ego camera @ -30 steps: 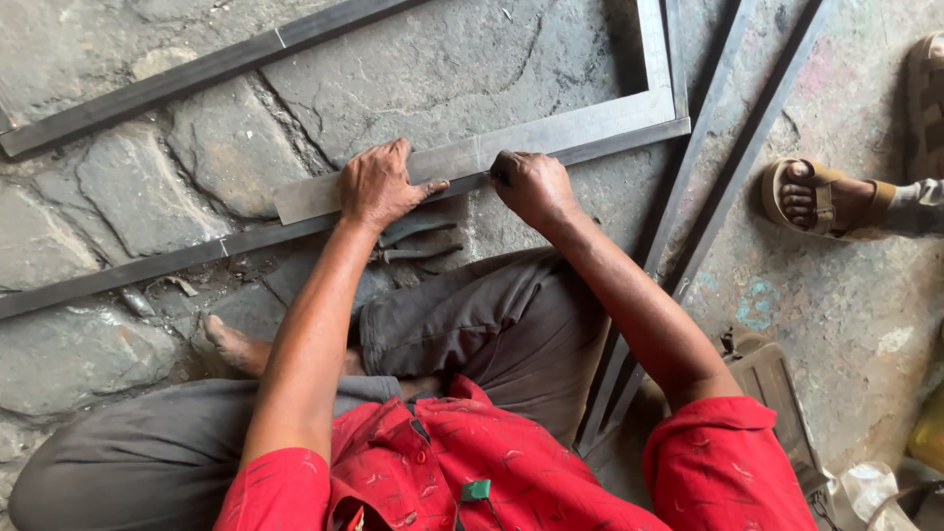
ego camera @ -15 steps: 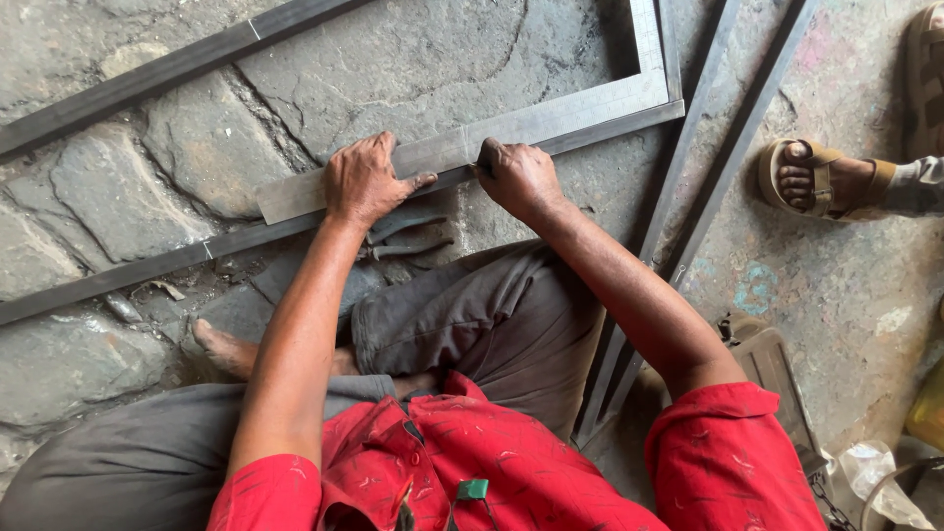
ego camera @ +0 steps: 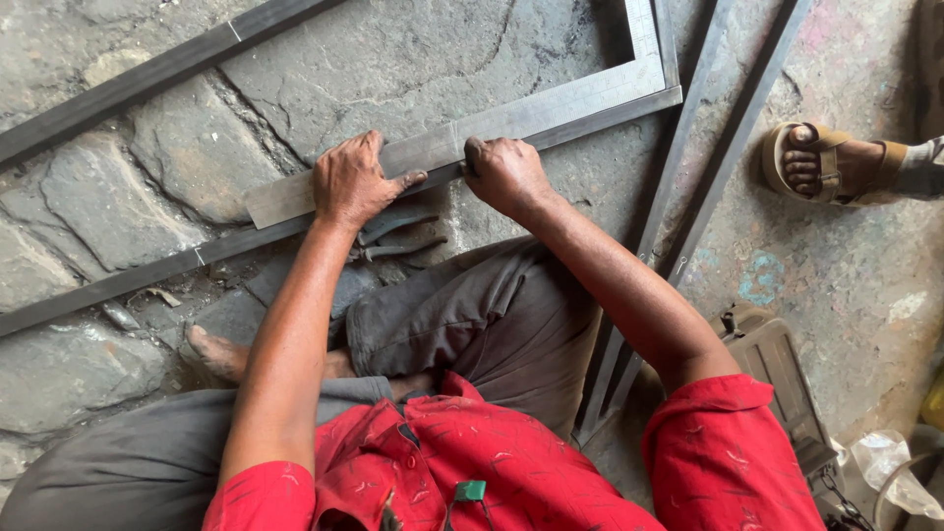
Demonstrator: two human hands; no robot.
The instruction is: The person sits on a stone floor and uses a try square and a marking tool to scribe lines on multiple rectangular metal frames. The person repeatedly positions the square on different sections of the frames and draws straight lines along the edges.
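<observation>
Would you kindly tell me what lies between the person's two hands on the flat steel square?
In the head view, only a bare stretch of the flat grey steel square lies between the left hand and the right hand.

Cracked stone floor, long steel bars laid alongside, pliers set down, a bystander's sandalled foot seen nearby, crumpled plastic bag at corner
</observation>
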